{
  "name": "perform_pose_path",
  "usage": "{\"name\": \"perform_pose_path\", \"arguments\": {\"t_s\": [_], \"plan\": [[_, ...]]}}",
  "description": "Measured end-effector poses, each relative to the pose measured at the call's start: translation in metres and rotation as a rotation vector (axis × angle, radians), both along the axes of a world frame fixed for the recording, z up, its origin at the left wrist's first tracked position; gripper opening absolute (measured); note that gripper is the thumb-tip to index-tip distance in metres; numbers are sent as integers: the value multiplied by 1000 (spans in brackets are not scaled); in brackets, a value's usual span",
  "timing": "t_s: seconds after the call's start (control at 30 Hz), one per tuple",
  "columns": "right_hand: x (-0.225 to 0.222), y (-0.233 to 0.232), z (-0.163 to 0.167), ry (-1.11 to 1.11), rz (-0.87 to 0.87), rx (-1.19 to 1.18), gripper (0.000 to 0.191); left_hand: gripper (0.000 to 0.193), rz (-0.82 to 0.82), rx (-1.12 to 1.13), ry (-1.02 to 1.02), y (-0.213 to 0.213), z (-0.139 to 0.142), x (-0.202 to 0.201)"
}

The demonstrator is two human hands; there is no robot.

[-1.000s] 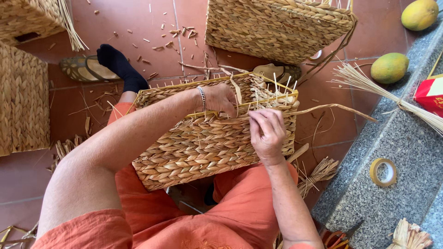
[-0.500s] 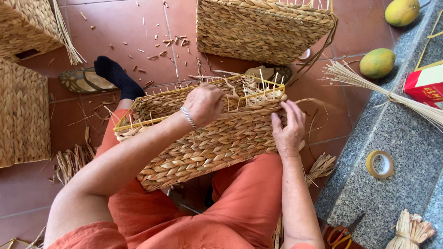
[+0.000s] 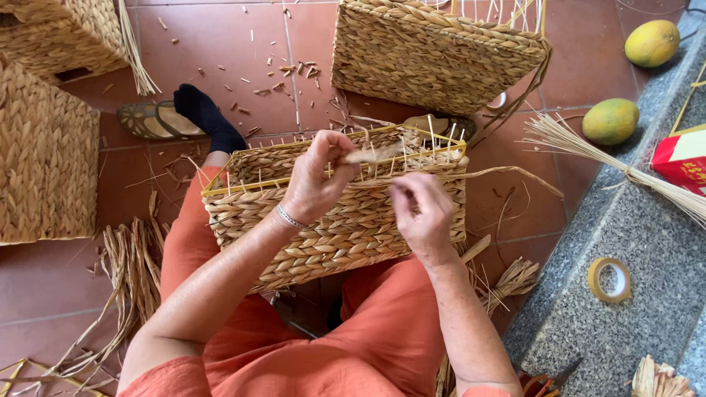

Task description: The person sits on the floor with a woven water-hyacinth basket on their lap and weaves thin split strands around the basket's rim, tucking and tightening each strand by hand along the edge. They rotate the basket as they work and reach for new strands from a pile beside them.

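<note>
A half-woven rectangular straw basket [image 3: 346, 228] with a yellow wire frame rests on my lap, its open rim facing away. My left hand [image 3: 318, 180] is at the rim and pinches a flat braided straw strand [image 3: 379, 153] that lies across the top. My right hand [image 3: 421, 213] is against the basket's front wall, fingers pinched on a thin straw strand [image 3: 507, 173] that trails off to the right. Upright wire spokes stick out of the rim between my hands.
A finished woven basket [image 3: 434, 51] stands ahead, two more woven baskets [image 3: 48, 147] at the left. Loose straw bundles [image 3: 129, 272] lie on the red tile floor. On the grey stone ledge at right: tape roll [image 3: 609, 279], two mangoes [image 3: 610, 121], a red box [image 3: 684, 158], long reeds.
The basket has tilted and shifted on my lap. My left hand moved along the rim and now holds the braided strand; my right hand dropped from the rim to the front wall.
</note>
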State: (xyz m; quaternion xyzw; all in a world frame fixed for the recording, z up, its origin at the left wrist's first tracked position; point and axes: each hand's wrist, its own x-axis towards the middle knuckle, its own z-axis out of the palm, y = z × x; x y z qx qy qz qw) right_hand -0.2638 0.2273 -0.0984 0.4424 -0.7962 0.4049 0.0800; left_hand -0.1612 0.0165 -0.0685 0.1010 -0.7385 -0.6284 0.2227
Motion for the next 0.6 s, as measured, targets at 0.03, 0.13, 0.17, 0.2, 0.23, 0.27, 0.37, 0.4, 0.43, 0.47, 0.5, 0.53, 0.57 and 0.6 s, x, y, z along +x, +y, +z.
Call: {"name": "perform_pose_path", "arguments": {"t_s": [0.03,0.13,0.17,0.2,0.23,0.27,0.37,0.4,0.43,0.47,0.5,0.53,0.57,0.6], "plan": [[5,-4,0,-257,27,155,26,29,6,-111,157,6,9,5],[16,-21,-5,-115,156,96,25,35,134,-661,328,28,34,14],[20,-24,-7,76,211,-6,24,34,36,-638,296,42,39,17],[22,-26,-8,-76,233,-49,21,34,-58,-611,260,59,44,23],[25,-28,-8,-224,257,-95,18,33,-149,-669,308,74,48,31],[25,-27,-7,-366,280,-143,17,34,-242,-732,361,83,50,37],[26,-14,1,-824,318,-264,25,57,-211,-800,310,92,47,71],[23,-4,6,-932,217,-329,31,53,-121,-769,295,88,43,78],[20,10,12,-1042,110,-392,37,49,-32,-734,274,81,39,87],[17,20,14,-1092,108,-464,39,46,53,-696,254,72,33,97],[13,29,14,-1132,106,-543,41,49,162,-741,133,56,26,104],[9,37,12,-1167,109,-626,43,53,270,-787,15,36,18,108],[10,41,6,-1131,145,-612,45,52,380,-849,-66,17,9,112],[13,43,-3,-1099,179,-597,46,51,489,-907,-152,0,0,115]]}}
